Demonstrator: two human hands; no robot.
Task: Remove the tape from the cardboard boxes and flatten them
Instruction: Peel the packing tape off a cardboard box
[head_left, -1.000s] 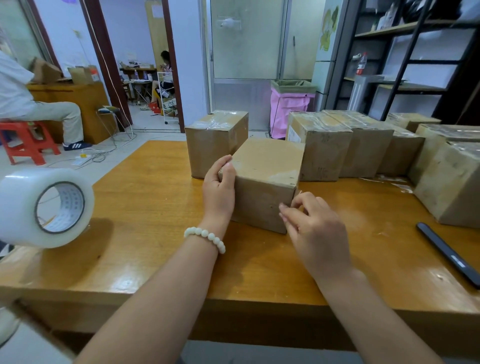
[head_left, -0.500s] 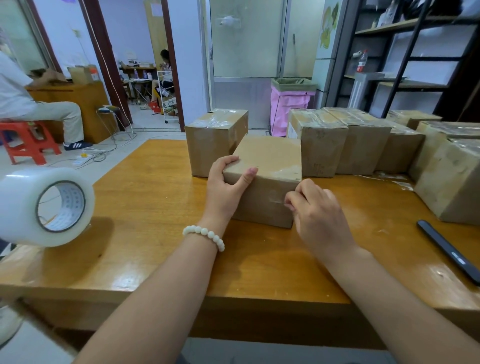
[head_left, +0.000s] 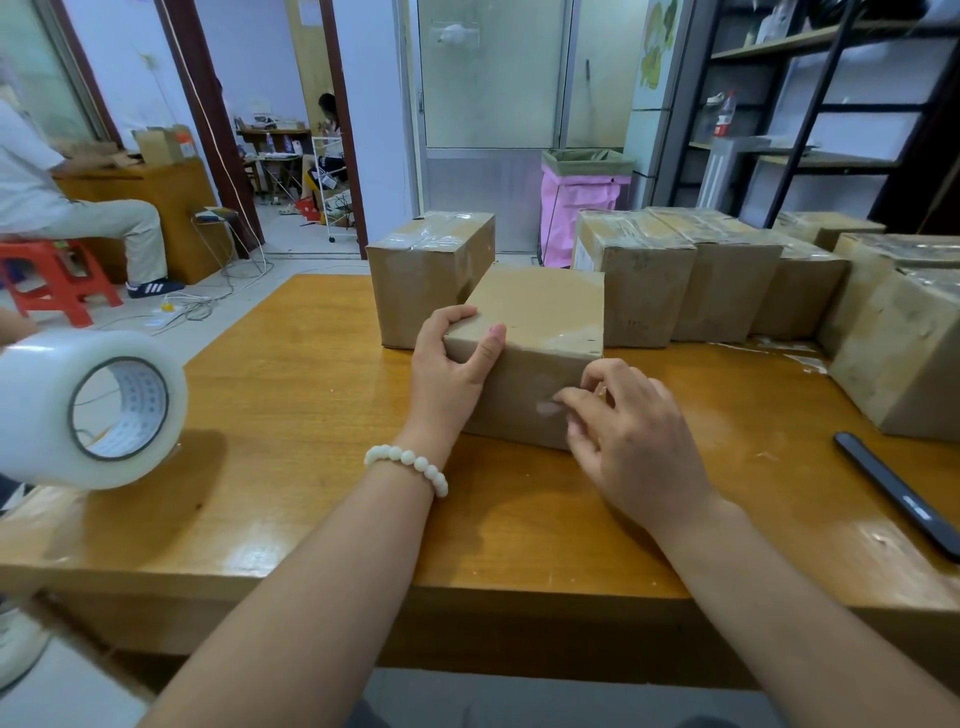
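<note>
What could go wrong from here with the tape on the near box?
The right hand picks bare-fingered at glossy tape on the front of the near box; it may tear into slivers.
The left hand grips only one top corner, so a hard pull could swing the box.
The tape roll stands on its rim near the table edge and might roll off.

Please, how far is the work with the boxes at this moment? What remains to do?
Done: nothing visible; no flattened box lies on the table. In hand: the left hand grips the nearest box by a top corner while the right hand picks with its fingers at the front tape. Left: that box and the taped boxes behind, all upright.
</note>
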